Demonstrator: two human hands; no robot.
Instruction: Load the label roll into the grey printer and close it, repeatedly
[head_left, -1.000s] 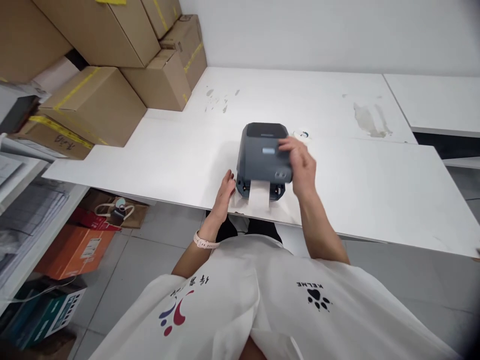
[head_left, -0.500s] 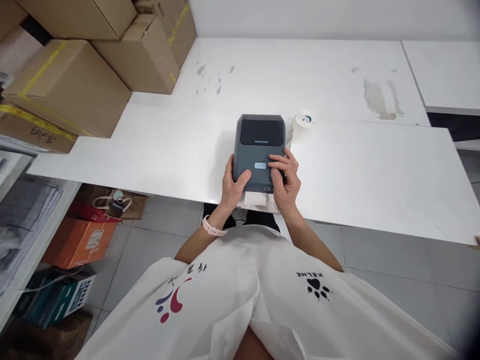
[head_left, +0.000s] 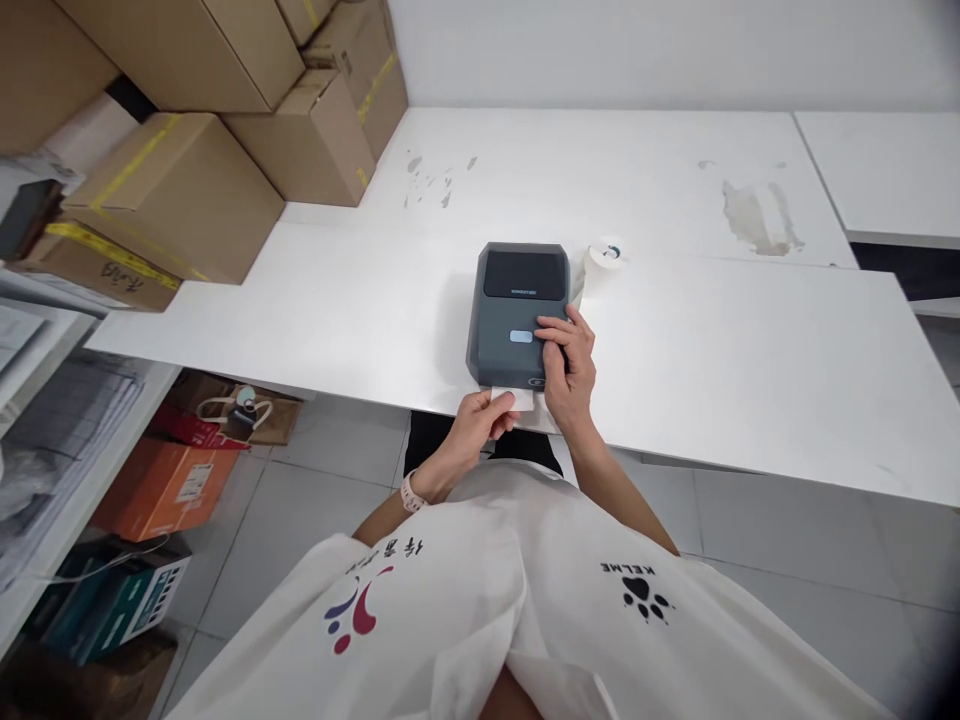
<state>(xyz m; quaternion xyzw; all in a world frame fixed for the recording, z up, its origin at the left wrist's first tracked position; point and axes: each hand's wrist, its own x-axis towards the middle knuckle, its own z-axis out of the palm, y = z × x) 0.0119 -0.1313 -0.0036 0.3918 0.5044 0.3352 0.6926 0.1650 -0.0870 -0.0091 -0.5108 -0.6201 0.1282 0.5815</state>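
A dark grey label printer (head_left: 501, 345) sits on the white table near its front edge, its black lid panel toward the back. From its front slot sticks a short white strip of label paper (head_left: 524, 400). My left hand (head_left: 480, 420) pinches that strip between thumb and fingers, just below the printer. On the printer's right side, my right hand (head_left: 571, 365) keeps its grip, thumb and fingers resting on the top near the small pale window. Beyond the printer's right side stands a white paper roll (head_left: 600, 268).
Cardboard boxes (head_left: 202, 200) with yellow tape are stacked at the left end of the table (head_left: 712, 370). Below the table's left side, an orange box (head_left: 169, 485) and a teal box (head_left: 120, 600) sit by a shelf. A wall rises behind the table.
My left hand has left the printer's left side and moved down to the paper strip, now pinching it. My right hand stays on the printer. The view has shifted slightly.
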